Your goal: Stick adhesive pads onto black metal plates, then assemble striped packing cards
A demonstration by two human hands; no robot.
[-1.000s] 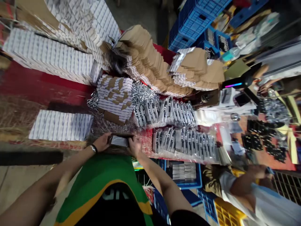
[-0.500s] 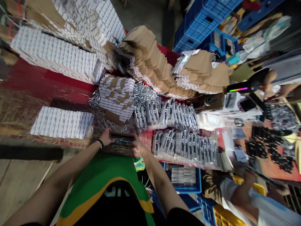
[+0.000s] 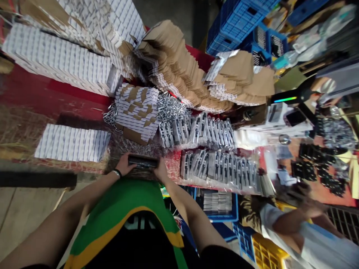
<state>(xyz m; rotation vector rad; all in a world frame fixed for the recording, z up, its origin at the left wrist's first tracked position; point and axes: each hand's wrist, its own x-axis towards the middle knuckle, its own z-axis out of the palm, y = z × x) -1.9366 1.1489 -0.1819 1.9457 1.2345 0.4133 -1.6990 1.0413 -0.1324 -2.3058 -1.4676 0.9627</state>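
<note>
A small open carton [image 3: 143, 157] is held between my two hands at the front edge of the table. Its dark inside faces up and shows something metallic that I cannot make out. My left hand [image 3: 125, 165] is closed on the carton's left end, thumb across its front. The right end is gripped by my right hand [image 3: 160, 170]. Just beyond the carton, white-and-brown folded cartons [image 3: 137, 114] lie stacked over a heap of loose metal pieces [image 3: 171, 107]. Bagged metal hardware sets [image 3: 221, 168] lie in rows to the right.
A row of white boxes [image 3: 73, 142] stands on the left of the table. Flat brown cartons [image 3: 179, 69] are piled along the back. A blue crate [image 3: 237, 209] sits below the table's front edge. Another person's arm [image 3: 288, 224] is at the lower right.
The view has shifted slightly. Both hands keep their hold on the carton, which is tipped a little differently. The co-worker's hands at the right have moved.
</note>
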